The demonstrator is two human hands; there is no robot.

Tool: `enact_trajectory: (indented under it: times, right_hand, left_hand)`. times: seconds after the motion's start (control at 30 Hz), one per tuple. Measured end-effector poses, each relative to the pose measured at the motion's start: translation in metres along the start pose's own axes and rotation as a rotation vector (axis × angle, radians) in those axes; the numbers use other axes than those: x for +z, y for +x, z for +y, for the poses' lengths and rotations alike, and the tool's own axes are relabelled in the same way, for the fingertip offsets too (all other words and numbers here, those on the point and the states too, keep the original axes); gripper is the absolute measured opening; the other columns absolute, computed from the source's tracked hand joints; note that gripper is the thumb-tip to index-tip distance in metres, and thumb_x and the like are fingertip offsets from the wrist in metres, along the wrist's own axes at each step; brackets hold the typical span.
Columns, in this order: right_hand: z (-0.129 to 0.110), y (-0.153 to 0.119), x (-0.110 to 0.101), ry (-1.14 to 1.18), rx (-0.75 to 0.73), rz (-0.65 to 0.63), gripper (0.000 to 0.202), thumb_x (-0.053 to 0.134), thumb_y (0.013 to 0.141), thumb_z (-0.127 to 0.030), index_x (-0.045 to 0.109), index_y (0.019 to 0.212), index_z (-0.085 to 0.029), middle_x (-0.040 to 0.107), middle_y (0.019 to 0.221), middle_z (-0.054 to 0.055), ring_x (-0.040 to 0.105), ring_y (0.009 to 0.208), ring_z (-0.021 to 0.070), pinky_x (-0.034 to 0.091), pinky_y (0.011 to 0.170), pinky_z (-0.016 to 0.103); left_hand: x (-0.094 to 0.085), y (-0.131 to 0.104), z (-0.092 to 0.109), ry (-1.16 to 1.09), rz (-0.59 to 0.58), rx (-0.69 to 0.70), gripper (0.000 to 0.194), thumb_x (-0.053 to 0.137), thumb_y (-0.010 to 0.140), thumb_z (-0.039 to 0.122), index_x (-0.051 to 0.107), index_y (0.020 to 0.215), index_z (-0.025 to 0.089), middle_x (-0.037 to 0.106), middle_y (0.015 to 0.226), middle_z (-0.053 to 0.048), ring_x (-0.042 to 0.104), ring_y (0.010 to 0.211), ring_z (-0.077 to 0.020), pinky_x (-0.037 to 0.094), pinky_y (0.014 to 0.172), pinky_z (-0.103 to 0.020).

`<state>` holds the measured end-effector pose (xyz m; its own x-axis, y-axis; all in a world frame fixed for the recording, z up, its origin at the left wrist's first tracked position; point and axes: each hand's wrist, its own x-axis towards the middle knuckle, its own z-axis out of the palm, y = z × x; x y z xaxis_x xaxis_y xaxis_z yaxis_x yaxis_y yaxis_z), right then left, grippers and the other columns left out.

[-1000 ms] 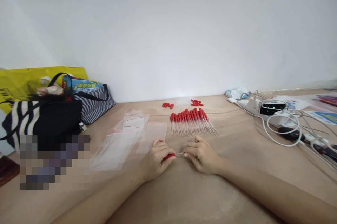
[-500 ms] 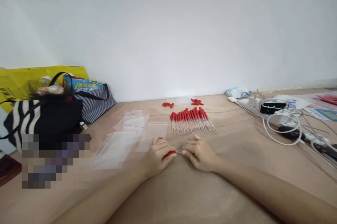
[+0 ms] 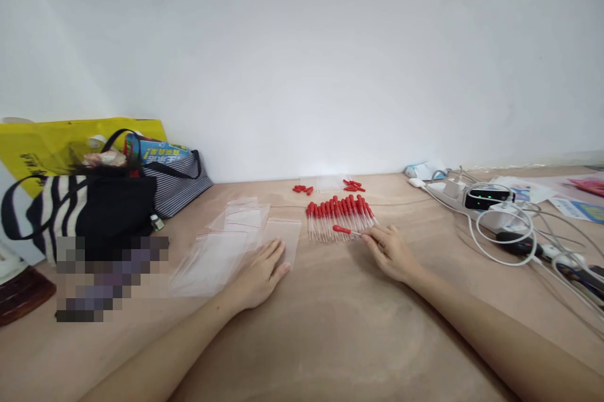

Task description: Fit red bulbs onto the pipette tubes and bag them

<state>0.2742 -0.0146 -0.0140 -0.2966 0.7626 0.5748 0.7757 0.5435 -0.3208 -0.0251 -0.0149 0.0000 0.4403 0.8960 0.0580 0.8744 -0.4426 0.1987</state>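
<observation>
Between the fingertips of my right hand point(image 3: 389, 251) is the clear stem of a dropper with a red bulb point(image 3: 340, 229), its bulb pointing left over a row of droppers. That row of red-topped droppers point(image 3: 336, 208) lies side by side on the table. My left hand point(image 3: 264, 273) rests palm down, fingers apart and holding nothing, partly over a clear zip bag point(image 3: 287, 232). More clear bags with red seal lines point(image 3: 214, 257) lie overlapped to its left. Loose red bulbs point(image 3: 302, 189) and another small group of bulbs point(image 3: 353, 186) lie near the wall, with glass stems point(image 3: 329, 184) between them.
At the left stand a black bag with white stripes point(image 3: 113, 213), a striped bag point(image 3: 177, 185) and a yellow bag point(image 3: 28, 144). A power strip point(image 3: 448, 194) with tangled white cables, a black device and papers point(image 3: 580, 207) occupy the right side.
My left hand has let go of the red bulb and moved left onto the bags. My right hand has moved right and slightly forward, carrying the dropper to the row.
</observation>
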Motion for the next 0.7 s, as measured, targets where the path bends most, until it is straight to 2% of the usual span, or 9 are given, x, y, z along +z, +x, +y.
enact_trajectory:
  times: [0.07, 0.17, 0.27, 0.33, 0.4, 0.47, 0.57, 0.63, 0.7]
  right_hand:
    - [0.010, 0.001, 0.001, -0.019, 0.034, 0.049, 0.024, 0.032, 0.086, -0.024, 0.054, 0.081, -0.018, 0.059, 0.070, 0.003, 0.051, 0.062, 0.0147, 0.028, 0.062, 0.029]
    - [0.017, 0.003, 0.005, -0.021, 0.060, 0.108, 0.021, 0.030, 0.086, -0.024, 0.050, 0.084, -0.018, 0.059, 0.070, 0.003, 0.052, 0.062, 0.0157, 0.031, 0.064, 0.030]
    - [0.016, 0.003, 0.011, 0.028, 0.068, 0.184, 0.017, 0.029, 0.086, -0.023, 0.045, 0.090, -0.018, 0.059, 0.076, 0.005, 0.053, 0.066, 0.0170, 0.034, 0.067, 0.033]
    - [0.015, 0.002, 0.015, 0.087, 0.069, 0.237, 0.014, 0.031, 0.085, -0.024, 0.042, 0.091, -0.018, 0.059, 0.079, 0.007, 0.055, 0.070, 0.0181, 0.037, 0.069, 0.034]
    - [0.013, 0.002, 0.017, 0.154, 0.079, 0.281, 0.012, 0.033, 0.085, -0.026, 0.040, 0.092, -0.018, 0.059, 0.082, 0.009, 0.056, 0.074, 0.0193, 0.039, 0.071, 0.035]
    - [0.012, 0.002, 0.018, 0.201, 0.089, 0.309, 0.012, 0.035, 0.084, -0.027, 0.039, 0.091, -0.018, 0.059, 0.086, 0.010, 0.056, 0.081, 0.0209, 0.039, 0.074, 0.037]
    - [0.011, 0.002, 0.016, 0.266, 0.115, 0.292, 0.015, 0.035, 0.084, -0.029, 0.042, 0.092, -0.018, 0.059, 0.084, 0.009, 0.055, 0.083, 0.0203, 0.040, 0.076, 0.036]
    - [0.011, 0.003, 0.014, 0.353, 0.166, 0.256, 0.019, 0.035, 0.085, -0.032, 0.043, 0.095, -0.018, 0.058, 0.079, 0.006, 0.055, 0.074, 0.0179, 0.042, 0.070, 0.032]
    - [0.012, 0.005, 0.013, 0.461, 0.233, 0.244, 0.022, 0.036, 0.084, -0.036, 0.046, 0.090, -0.018, 0.057, 0.074, 0.004, 0.053, 0.068, 0.0157, 0.042, 0.065, 0.029]
  left_hand:
    - [-0.005, -0.012, 0.001, 0.010, -0.076, 0.036, 0.053, 0.027, 0.087, 0.043, 0.031, 0.131, 0.013, 0.024, 0.139, -0.010, 0.022, 0.127, -0.0223, 0.020, 0.104, -0.039]
    - [-0.014, -0.030, 0.001, 0.007, -0.109, 0.080, 0.051, 0.025, 0.088, 0.042, 0.030, 0.132, 0.015, 0.025, 0.139, -0.007, 0.022, 0.127, -0.0200, 0.019, 0.104, -0.039]
    - [-0.023, -0.035, -0.001, -0.033, -0.113, 0.119, 0.048, 0.029, 0.087, 0.042, 0.040, 0.127, 0.016, 0.035, 0.134, -0.006, 0.032, 0.123, -0.0196, 0.026, 0.102, -0.037]
    - [-0.025, -0.027, -0.003, -0.057, -0.064, 0.088, 0.043, 0.030, 0.087, 0.041, 0.052, 0.116, 0.019, 0.047, 0.127, -0.005, 0.042, 0.117, -0.0195, 0.031, 0.099, -0.034]
    - [-0.022, -0.012, -0.002, -0.039, 0.052, -0.029, 0.043, 0.031, 0.086, 0.040, 0.058, 0.108, 0.015, 0.050, 0.123, -0.008, 0.044, 0.115, -0.0214, 0.032, 0.098, -0.034]
    - [-0.016, 0.007, 0.002, 0.024, 0.123, -0.157, 0.051, 0.031, 0.085, 0.041, 0.048, 0.119, 0.007, 0.041, 0.130, -0.014, 0.034, 0.122, -0.0251, 0.027, 0.100, -0.036]
    - [-0.005, 0.029, 0.011, 0.102, 0.057, -0.307, 0.064, 0.030, 0.085, 0.046, 0.029, 0.130, 0.000, 0.024, 0.137, -0.021, 0.019, 0.126, -0.0320, 0.022, 0.101, -0.043]
    - [-0.001, 0.033, 0.014, 0.125, -0.005, -0.319, 0.071, 0.029, 0.084, 0.051, 0.024, 0.131, -0.001, 0.017, 0.137, -0.023, 0.013, 0.127, -0.0341, 0.019, 0.100, -0.047]
    - [0.000, 0.028, 0.014, 0.139, -0.067, -0.267, 0.075, 0.027, 0.083, 0.054, 0.021, 0.132, -0.002, 0.012, 0.138, -0.023, 0.009, 0.127, -0.0331, 0.016, 0.101, -0.046]
